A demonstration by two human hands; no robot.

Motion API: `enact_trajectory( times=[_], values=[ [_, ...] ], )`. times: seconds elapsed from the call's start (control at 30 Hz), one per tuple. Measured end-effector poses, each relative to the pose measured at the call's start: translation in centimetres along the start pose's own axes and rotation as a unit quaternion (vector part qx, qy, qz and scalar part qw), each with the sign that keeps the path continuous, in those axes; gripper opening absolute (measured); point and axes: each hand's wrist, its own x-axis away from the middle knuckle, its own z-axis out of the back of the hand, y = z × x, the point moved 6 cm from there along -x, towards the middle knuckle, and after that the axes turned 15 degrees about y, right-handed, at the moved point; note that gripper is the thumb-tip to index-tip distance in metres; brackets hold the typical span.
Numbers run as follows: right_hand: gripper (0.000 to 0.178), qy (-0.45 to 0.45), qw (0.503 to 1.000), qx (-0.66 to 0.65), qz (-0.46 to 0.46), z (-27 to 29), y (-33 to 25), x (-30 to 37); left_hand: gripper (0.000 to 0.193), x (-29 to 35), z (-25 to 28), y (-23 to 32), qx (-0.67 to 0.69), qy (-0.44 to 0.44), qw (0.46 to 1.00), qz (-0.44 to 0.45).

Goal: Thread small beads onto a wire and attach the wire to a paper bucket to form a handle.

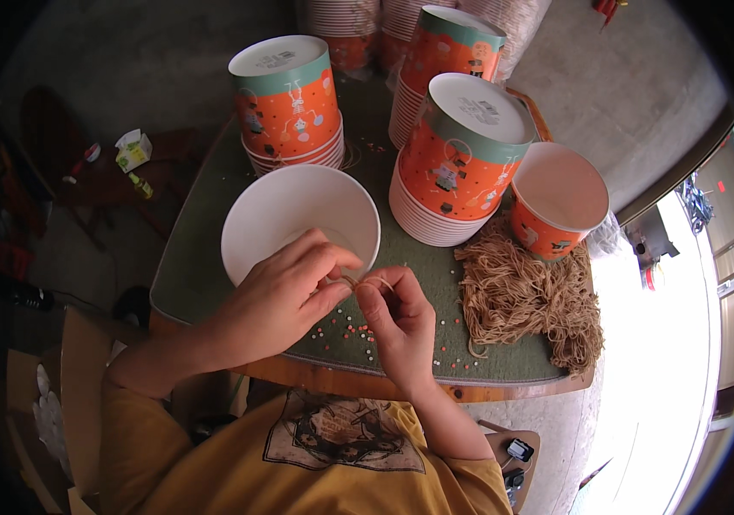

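In front of my chest, my left hand [289, 279] and my right hand [395, 319] meet, fingertips pinched together on a thin tan cord [377, 279]. A small loop of the cord arches over my right thumb and fingers; its ends are hidden by my fingers. Just beyond my left hand stands a paper bucket [298, 193], its white inside facing me and its lower part covered by that hand. To the right of my right hand, a thick bundle of similar tan cords [530, 305] lies on the green-topped table [204, 249].
Orange-and-green bucket stacks stand upside down at the back left [289, 107], centre right [461, 163] and far back [453, 51]. A single upright bucket [560, 197] rests against the cord bundle. Small white and orange dots [354, 330] lie scattered near the table's front edge. A cardboard box [79, 395] is at lower left.
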Motion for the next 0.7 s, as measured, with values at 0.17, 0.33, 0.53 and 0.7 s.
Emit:
enact_trajectory(
  times=[0.17,0.33,0.53,0.7],
  values=[
    [0.009,0.004,0.999,0.02,0.031,-0.2,-0.4,0.0,0.011,-0.2,-0.2,-0.3,0.012,-0.016,1.0,-0.011],
    [0.008,0.007,0.994,0.074,0.076,0.0,-0.7,0.1,0.012,-0.1,-0.1,0.3,-0.018,0.001,0.999,-0.034],
    [0.012,0.011,0.973,0.148,0.174,-0.2,-1.4,0.4,0.018,0.1,-0.4,0.0,0.011,0.013,1.0,-0.02],
    [0.014,0.014,0.967,0.155,0.2,-0.2,-1.7,0.5,0.017,0.1,-0.7,-1.0,0.076,0.017,0.997,0.025]
  ],
)
